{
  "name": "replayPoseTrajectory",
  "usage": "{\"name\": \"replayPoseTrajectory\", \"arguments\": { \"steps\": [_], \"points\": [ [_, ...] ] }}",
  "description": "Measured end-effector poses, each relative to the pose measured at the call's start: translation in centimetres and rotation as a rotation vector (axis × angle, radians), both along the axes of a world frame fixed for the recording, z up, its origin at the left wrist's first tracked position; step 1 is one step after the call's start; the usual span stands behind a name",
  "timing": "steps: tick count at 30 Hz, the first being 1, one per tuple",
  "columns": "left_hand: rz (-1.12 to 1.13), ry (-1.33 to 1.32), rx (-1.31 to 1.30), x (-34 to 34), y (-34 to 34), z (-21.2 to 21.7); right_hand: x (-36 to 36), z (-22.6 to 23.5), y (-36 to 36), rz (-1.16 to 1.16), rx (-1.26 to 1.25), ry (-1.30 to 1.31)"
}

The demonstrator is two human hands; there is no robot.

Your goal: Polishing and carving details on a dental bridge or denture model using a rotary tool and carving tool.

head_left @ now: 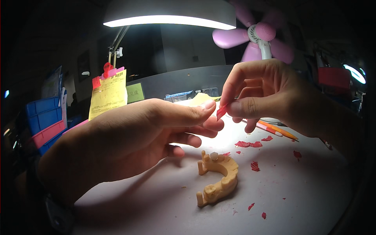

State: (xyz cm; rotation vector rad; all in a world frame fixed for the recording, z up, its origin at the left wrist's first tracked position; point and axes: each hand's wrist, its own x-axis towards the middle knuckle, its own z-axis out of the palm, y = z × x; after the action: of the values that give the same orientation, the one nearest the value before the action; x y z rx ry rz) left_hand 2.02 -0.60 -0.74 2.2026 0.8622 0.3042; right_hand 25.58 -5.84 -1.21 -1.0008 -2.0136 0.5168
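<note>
My left hand (133, 137) and my right hand (262, 94) meet above the white table (297, 196). A small red wax piece (221, 111) is pinched between my right thumb and fingers, and my left thumb and forefinger touch its other end. Below the hands a tan dental arch model (219, 176) lies on the table, curved like a horseshoe, with a small white tooth set in its upper end. Red wax scraps (249, 144) are scattered around it.
Orange and pink pencils (276, 130) lie behind my right hand. A desk lamp (168, 15) shines overhead beside a pink fan (258, 35). A yellow slip hangs from a red clip (107, 92). Blue and pink bins (45, 121) stack at the left.
</note>
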Motion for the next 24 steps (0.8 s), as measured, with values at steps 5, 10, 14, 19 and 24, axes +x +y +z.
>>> {"name": "replayPoseTrajectory", "arguments": {
  "steps": [5, 10, 14, 19, 24],
  "points": [
    [0.011, -0.006, -0.014, -0.4, 0.5, 1.1, 0.0, 0.0, -0.5, -0.021, -0.149, 0.111],
    [0.023, -0.011, -0.029, -0.5, 0.0, 0.9, -0.6, -0.3, -1.3, 0.006, -0.290, 0.084],
    [0.025, -0.047, 0.004, -0.3, -0.7, 0.3, -1.0, -0.5, -1.6, -0.038, -0.350, 0.072],
    [0.020, -0.110, -0.026, 0.0, -0.9, -0.2, -1.3, -0.8, -1.6, -0.052, -0.355, 0.090],
    [0.025, -0.130, -0.070, -0.1, -0.9, -0.3, -1.2, -0.8, -1.5, -0.067, -0.351, 0.062]
  ]
}}
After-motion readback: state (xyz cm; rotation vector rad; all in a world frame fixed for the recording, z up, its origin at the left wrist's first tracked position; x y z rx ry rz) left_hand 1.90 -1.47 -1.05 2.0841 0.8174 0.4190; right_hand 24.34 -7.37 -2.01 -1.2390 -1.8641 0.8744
